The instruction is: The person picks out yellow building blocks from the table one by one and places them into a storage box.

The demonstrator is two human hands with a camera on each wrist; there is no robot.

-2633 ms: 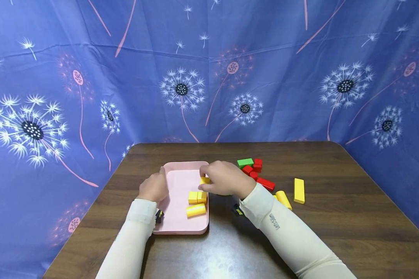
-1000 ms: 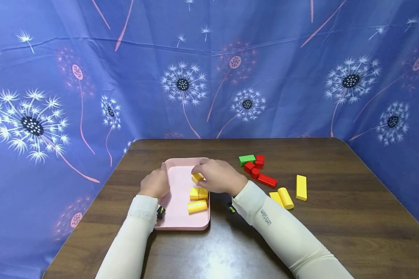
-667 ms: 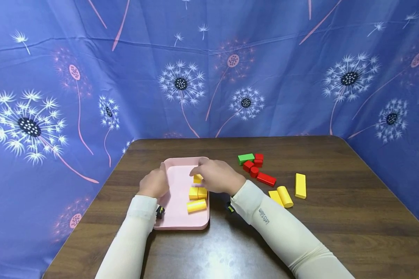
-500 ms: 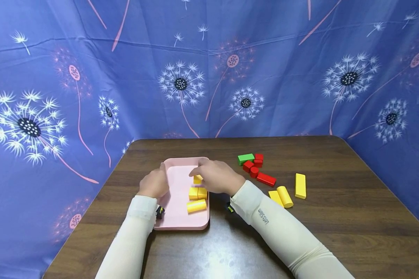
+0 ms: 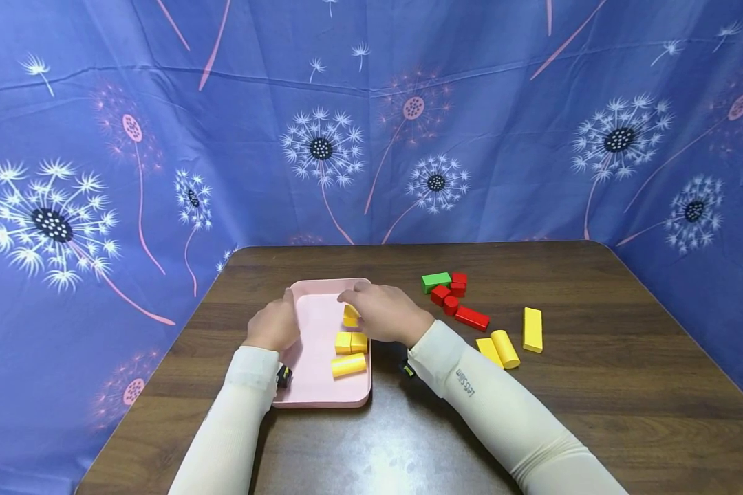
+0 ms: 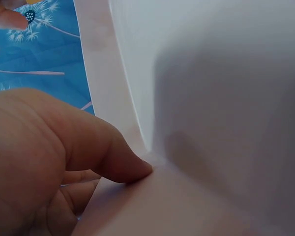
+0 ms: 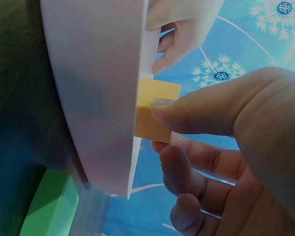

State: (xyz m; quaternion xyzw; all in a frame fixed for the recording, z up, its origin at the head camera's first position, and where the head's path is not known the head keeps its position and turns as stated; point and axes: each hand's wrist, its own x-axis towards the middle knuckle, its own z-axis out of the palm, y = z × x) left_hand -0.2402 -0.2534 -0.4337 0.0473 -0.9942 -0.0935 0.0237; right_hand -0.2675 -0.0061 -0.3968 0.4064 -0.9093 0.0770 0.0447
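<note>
My left hand [image 5: 274, 325] holds the left wall of a pink tray [image 5: 306, 393]. In the left wrist view its thumb [image 6: 123, 164] presses the inner side of that wall, with other fingers outside. Over the tray's right rim, my right hand [image 5: 389, 314] pinches a small yellow block [image 7: 156, 115] between thumb and fingers. Part of this block [image 5: 350, 317] shows in the head view. Below it in the tray, two yellow blocks [image 5: 343, 342] sit side by side, with a yellow cylinder [image 5: 349, 366] lying nearer me.
Right of the tray lie a green block [image 5: 436, 282] and several red blocks [image 5: 472, 318]. Farther right are a yellow cylinder [image 5: 505, 349], a flat yellow block [image 5: 489, 350] and a long yellow block [image 5: 532, 330]. Another green block [image 7: 51, 204] appears outside the tray wall.
Since the oldest frame, my right hand has moved slightly left over the tray with the yellow block. The block's tilt has shifted a little. My left hand stays on the tray.
</note>
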